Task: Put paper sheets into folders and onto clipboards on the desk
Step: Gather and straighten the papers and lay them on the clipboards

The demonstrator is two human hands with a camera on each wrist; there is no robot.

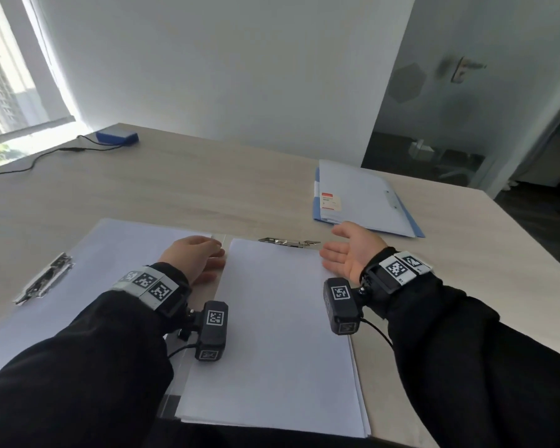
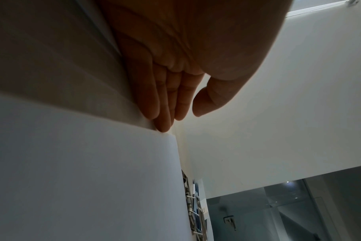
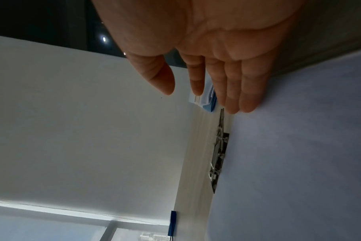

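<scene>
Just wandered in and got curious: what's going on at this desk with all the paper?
A person is squaring a paper stack on a clipboard whose metal clip sits at its far edge. The left hand and right hand, both open, rest against the stack's two sides. The sheets seem not yet under the clip. Another clipboard lies to the left, and a blue folder holding paper sits further back on the right.
</scene>
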